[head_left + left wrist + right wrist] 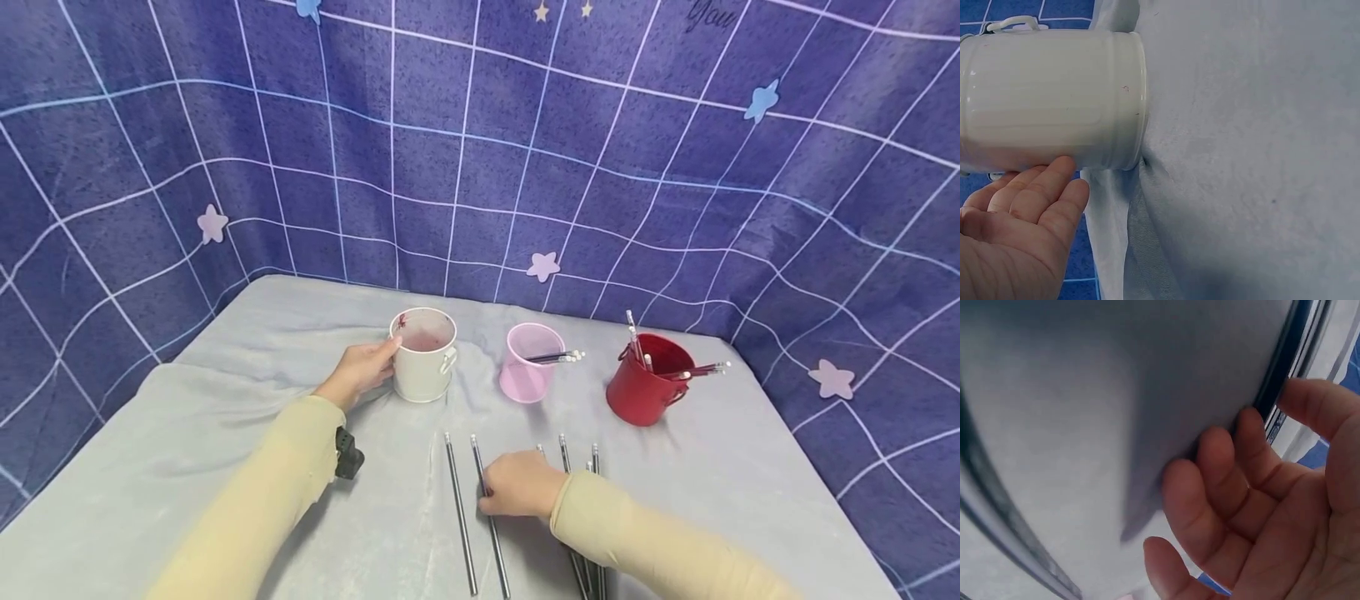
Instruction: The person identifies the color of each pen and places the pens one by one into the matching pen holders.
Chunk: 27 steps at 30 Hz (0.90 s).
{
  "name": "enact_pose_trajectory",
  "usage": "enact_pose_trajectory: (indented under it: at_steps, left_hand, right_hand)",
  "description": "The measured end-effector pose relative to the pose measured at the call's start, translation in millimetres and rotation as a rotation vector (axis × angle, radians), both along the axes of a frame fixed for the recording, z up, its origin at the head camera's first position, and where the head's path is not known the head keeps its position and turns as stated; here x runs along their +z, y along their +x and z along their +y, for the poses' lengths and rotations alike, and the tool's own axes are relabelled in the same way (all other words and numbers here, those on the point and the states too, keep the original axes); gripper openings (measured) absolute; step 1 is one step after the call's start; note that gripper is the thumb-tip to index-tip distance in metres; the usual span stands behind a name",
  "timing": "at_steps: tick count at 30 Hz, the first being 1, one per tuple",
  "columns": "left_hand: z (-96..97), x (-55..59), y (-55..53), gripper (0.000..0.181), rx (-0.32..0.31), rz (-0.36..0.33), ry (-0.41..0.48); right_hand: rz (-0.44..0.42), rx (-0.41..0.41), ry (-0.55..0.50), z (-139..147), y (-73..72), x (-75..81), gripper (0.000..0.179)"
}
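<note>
My left hand (365, 371) touches the side of a white metal bucket (422, 371), one fingertip at its rim. In the left wrist view its fairly straight fingers (1054, 197) lie against the wall of the upright bucket. My right hand (522, 486) pinches a dark, glossy pencil (497, 554) between thumb and fingers, low over the cloth. Another dark pencil (461, 517) lies just left of it, roughly parallel. Beyond the right hand, several more pencils (564, 454) lie partly hidden beneath the forearm.
A pink cup (521, 379) behind the right hand holds several dark pencils. Farther right stands a red bucket (637, 396) with several pencils leaning out. Grey cloth (225, 467) covers the table; a blue gridded curtain (450, 167) hangs behind.
</note>
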<state>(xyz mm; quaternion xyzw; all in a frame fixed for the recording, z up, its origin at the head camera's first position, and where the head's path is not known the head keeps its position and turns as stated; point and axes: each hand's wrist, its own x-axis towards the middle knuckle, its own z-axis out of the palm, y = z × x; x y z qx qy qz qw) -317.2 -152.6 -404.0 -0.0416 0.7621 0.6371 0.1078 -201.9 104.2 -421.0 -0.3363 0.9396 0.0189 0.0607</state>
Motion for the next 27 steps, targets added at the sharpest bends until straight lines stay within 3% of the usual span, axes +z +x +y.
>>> enact_pose_trajectory:
  at_steps: [6, 12, 17, 21, 27]
  left_hand:
    - [0.5, -1.7, 0.8, 0.064, 0.007, -0.004, 0.005]
    - [0.3, -0.2, 1.1, 0.065, -0.004, -0.006, 0.000]
    - [1.6, -2.6, 0.6, 0.065, 0.005, -0.017, 0.007]
    - [1.0, -1.6, 0.9, 0.065, 0.002, -0.007, 0.008]
    - [0.3, -0.2, 0.6, 0.065, 0.001, -0.007, 0.003]
  right_hand:
    - [0.006, -0.054, 0.035, -5.8, -5.3, 0.5, 0.045]
    - [-0.038, -0.082, 0.011, -4.6, -9.6, 1.7, 0.035]
    - [-0.081, -0.037, -0.210, 9.4, -13.7, 10.6, 0.020]
    - [-0.069, -0.066, -0.409, 19.3, -19.4, 28.8, 0.004]
    - [-0.008, -0.133, -0.530, 29.3, -18.4, 50.5, 0.011]
